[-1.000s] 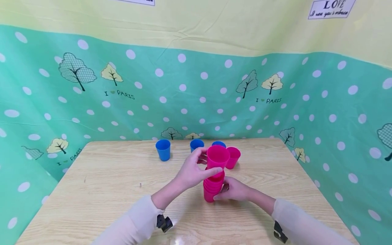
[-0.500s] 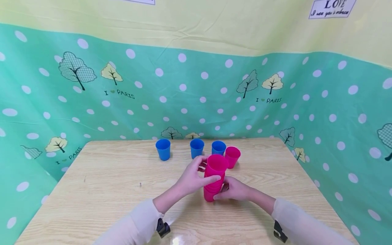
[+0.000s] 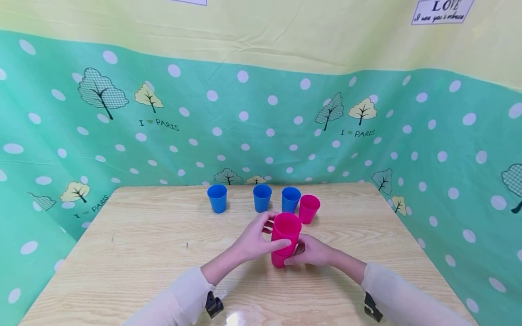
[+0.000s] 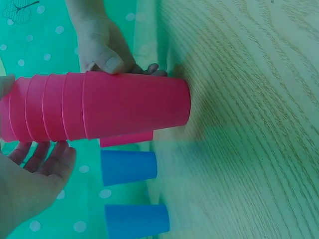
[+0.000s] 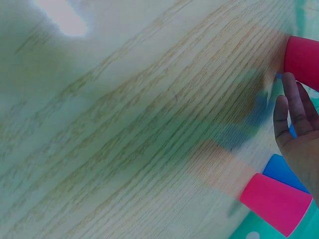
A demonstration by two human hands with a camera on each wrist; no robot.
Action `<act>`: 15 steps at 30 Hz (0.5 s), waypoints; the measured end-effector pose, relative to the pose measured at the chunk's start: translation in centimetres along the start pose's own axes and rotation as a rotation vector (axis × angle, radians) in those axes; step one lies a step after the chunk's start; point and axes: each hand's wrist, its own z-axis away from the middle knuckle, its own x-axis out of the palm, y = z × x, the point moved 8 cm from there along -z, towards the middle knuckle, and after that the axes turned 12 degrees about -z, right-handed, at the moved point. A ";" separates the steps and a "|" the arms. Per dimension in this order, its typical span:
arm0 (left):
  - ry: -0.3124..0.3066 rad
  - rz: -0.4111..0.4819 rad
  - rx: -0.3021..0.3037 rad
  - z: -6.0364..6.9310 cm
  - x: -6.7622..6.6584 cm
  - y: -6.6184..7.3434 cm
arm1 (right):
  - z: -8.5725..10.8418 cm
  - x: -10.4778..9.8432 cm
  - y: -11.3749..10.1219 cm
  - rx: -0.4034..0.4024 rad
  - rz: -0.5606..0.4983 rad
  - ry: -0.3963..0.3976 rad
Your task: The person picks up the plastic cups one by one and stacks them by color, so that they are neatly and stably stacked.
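A stack of nested pink plastic cups (image 3: 280,260) stands upright on the table. My left hand (image 3: 256,239) holds the uppermost cup, thumb on the near side and fingers round the far left. Low on the stack, my right hand (image 3: 313,251) grips the bottom cup from the right. Several stepped rims of the cups (image 4: 134,104) show in the left wrist view, with the left fingers (image 4: 57,162) alongside the upper ones. In the right wrist view only part of the bottom cup (image 5: 304,59) shows, near the right hand (image 5: 301,139).
A single pink cup (image 3: 309,209) stands behind the stack, to its right. Three blue cups (image 3: 218,199), (image 3: 262,198), (image 3: 291,199) stand along the back of the wooden table (image 3: 142,244). A green and yellow patterned cloth (image 3: 244,104) hangs behind and at the sides.
My left hand has lowered the top pink cup into the stack, so the stack is now shorter. My right hand has kept its place. The blue cups behind are less covered.
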 end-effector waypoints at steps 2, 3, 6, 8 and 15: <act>-0.008 0.001 0.010 0.0 0.1 0.0 | 0.0 0.0 0.1 0.002 -0.001 0.000; -0.012 0.005 0.013 0.0 0.1 0.0 | 0.0 0.0 0.1 0.001 0.000 0.000; -0.019 0.010 0.016 0.0 0.2 0.0 | 0.0 0.0 0.2 0.000 0.000 0.000; -0.022 0.012 0.018 0.0 0.2 0.0 | 0.0 0.0 0.1 -0.004 -0.001 -0.001; -0.024 0.016 0.058 -0.1 0.1 0.1 | 0.0 0.0 0.1 -0.005 0.011 -0.009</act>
